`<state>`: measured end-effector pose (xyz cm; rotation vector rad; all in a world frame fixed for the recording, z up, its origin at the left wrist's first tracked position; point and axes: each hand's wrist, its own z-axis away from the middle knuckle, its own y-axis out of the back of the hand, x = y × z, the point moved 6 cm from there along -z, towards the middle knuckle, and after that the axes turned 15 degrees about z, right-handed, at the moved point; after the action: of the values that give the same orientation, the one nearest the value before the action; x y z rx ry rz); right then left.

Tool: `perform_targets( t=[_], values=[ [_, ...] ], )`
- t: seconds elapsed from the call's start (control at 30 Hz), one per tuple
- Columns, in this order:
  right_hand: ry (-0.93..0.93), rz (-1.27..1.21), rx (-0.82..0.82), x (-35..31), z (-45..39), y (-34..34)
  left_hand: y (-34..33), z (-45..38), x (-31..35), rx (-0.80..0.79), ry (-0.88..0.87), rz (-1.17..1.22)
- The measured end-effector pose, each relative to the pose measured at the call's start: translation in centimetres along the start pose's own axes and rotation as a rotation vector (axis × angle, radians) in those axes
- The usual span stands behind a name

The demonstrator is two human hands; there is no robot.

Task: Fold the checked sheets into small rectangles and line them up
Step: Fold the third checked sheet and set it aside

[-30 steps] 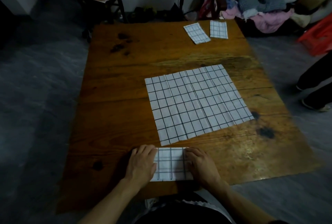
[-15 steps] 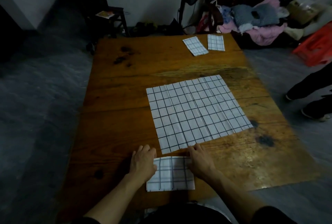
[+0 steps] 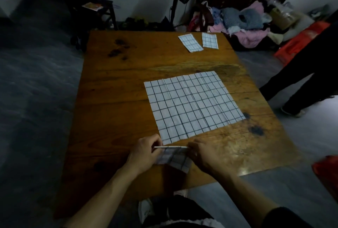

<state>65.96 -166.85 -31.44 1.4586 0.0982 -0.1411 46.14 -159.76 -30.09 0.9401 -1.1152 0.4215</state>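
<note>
A small folded checked sheet (image 3: pixel 172 159) hangs lifted off the near part of the wooden table (image 3: pixel 113 103). My left hand (image 3: pixel 144 152) pinches its top left corner and my right hand (image 3: pixel 204 154) pinches its top right corner, so its upper edge shows as a thin white line. Just beyond it a large checked sheet (image 3: pixel 192 105) lies spread flat. Two folded checked rectangles (image 3: pixel 190 43) (image 3: pixel 209 40) lie side by side at the far right of the table.
A person's dark trouser legs and shoes (image 3: pixel 300 88) stand by the table's right edge. A heap of clothes (image 3: pixel 243 24) lies beyond the far right corner, a dark stool (image 3: pixel 95 11) at far left, and a red crate (image 3: pixel 301 43) on the right floor.
Both hands went from pressing flat on the folded sheet to pinching its far corners and lifting that edge up off the table. The view has tilted a little.
</note>
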Motion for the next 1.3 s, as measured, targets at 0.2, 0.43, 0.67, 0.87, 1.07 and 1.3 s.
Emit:
perform_targets(
  t=[0.2, 0.43, 0.67, 0.87, 1.07, 1.3],
  values=[
    [0.014, -0.089, 0.016, -0.8, 2.3, 1.4, 1.4, 3.2, 1.4, 0.051, -0.041, -0.002],
    [0.265, -0.067, 0.058, -5.0, 4.0, 4.0, 2.6, 8.7, 3.4, 0.149, 0.013, -0.015],
    [0.514, -0.152, 0.154, -12.2, 6.7, 4.5, 4.2, 17.7, 5.2, 0.316, -0.006, -0.090],
    [0.581, -0.215, 0.110, -17.8, 10.1, 3.2, 6.3, 24.6, 3.4, 0.429, 0.025, -0.058],
    [0.657, -0.110, 0.078, -24.9, 10.0, 2.9, 9.6, 30.1, -0.6, 0.483, 0.042, -0.053],
    [0.692, -0.052, 0.081, -38.9, 7.5, 1.7, 20.3, 37.7, -6.5, 0.590, -0.045, -0.041]
  ],
)
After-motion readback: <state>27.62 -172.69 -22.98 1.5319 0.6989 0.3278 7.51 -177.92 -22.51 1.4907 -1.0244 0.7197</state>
